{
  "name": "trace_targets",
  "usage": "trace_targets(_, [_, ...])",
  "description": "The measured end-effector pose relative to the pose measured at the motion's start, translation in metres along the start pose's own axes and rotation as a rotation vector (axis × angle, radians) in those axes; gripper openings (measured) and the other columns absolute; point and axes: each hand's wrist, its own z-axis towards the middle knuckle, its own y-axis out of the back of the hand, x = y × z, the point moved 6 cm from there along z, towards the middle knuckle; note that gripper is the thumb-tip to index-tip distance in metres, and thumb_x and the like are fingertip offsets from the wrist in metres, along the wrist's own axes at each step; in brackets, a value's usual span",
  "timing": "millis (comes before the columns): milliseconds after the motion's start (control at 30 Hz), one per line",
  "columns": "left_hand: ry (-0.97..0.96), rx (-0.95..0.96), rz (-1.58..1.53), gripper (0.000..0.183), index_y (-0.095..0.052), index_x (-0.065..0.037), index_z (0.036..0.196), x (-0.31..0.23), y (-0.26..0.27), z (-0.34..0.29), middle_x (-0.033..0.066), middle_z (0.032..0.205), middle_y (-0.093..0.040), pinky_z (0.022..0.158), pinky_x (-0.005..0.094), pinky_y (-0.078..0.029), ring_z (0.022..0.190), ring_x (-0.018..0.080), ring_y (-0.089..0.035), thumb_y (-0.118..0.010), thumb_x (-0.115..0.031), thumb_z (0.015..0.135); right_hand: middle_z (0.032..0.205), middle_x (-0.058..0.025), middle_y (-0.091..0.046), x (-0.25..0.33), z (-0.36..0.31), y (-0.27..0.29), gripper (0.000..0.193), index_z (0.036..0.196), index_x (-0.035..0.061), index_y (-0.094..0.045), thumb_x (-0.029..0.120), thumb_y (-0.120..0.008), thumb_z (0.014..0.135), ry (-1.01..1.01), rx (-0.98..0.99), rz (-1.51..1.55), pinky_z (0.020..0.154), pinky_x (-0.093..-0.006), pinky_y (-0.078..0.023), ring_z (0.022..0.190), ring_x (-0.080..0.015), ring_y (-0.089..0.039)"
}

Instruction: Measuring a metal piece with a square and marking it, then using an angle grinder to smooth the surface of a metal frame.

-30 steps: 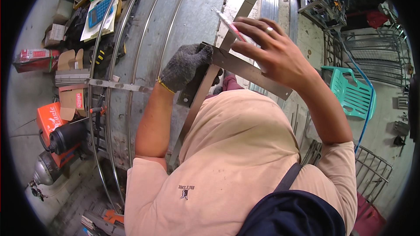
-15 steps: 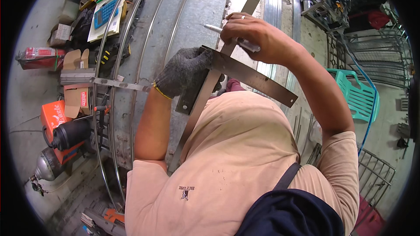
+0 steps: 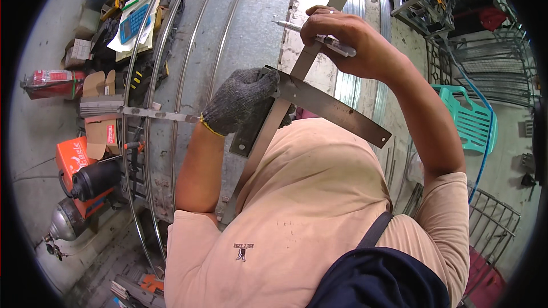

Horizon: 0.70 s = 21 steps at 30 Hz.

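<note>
A flat, L-shaped steel square [image 3: 342,113] lies across a long, straight grey metal bar [image 3: 305,61], its blade pointing right and near. The left hand [image 3: 242,96], in a dark grey knitted glove, is clamped round the square's corner and the bar. Beyond, the bare right hand [image 3: 355,40] pinches a slim white pen [image 3: 341,48] over the bar, its tip pointing left. Farther left, shiny curved metal tubes [image 3: 196,34] cross a grey sheet-metal tabletop [image 3: 254,28]; right stands a turquoise slatted plastic chair [image 3: 471,122].
</note>
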Motion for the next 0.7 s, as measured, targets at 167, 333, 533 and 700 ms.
trace_targets(167, [0.09, -0.002, 0.053, 0.039, -0.072, 0.001, 0.101, -0.01, -0.004, -0.004, 0.0042, 0.087, -0.07, 0.074, 0.0317, -0.054, 0.08, 0.0102, -0.061, -0.059, -0.035, 0.108, 0.096, -0.0108, -0.07, 0.002, -0.006, -0.002, 0.023, 0.102, 0.0021, -0.066, -0.013, -0.071, 0.085, 0.036, 0.001, 0.011, 0.119, -0.0497, -0.045, 0.095, -0.0337, -0.069])
trace_targets(333, [-0.154, -0.003, 0.204, 0.039, -0.068, -0.001, 0.098, -0.018, -0.008, -0.012, 0.0025, 0.085, -0.064, 0.07, 0.029, -0.049, 0.077, 0.0089, -0.055, -0.06, -0.038, 0.109, 0.097, -0.0101, -0.071, 0.002, -0.007, -0.003, 0.026, 0.104, 0.0021, -0.066, -0.014, -0.07, 0.083, 0.041, 0.005, 0.024, 0.119, -0.0514, -0.045, 0.097, -0.0343, -0.069])
trace_targets(533, [0.104, -0.012, 0.01, 0.035, -0.069, -0.002, 0.098, -0.021, -0.011, -0.011, 0.0012, 0.085, -0.065, 0.069, 0.0294, -0.049, 0.078, 0.0085, -0.055, -0.062, -0.035, 0.108, 0.099, -0.0119, -0.07, 0.002, -0.007, -0.001, 0.027, 0.103, 0.0016, -0.066, -0.014, -0.068, 0.081, 0.036, 0.002, 0.001, 0.12, -0.052, -0.044, 0.099, -0.0355, -0.069])
trace_targets(700, [0.109, -0.063, 0.009, 0.033, -0.069, -0.003, 0.098, -0.011, -0.009, -0.007, 0.0001, 0.086, -0.065, 0.069, 0.0294, -0.048, 0.078, 0.0082, -0.056, -0.063, -0.033, 0.109, 0.101, -0.0128, -0.071, 0.002, -0.009, -0.001, 0.027, 0.103, 0.0011, -0.067, -0.014, -0.068, 0.08, 0.009, 0.007, 0.007, 0.12, -0.0518, -0.044, 0.103, -0.0371, -0.068])
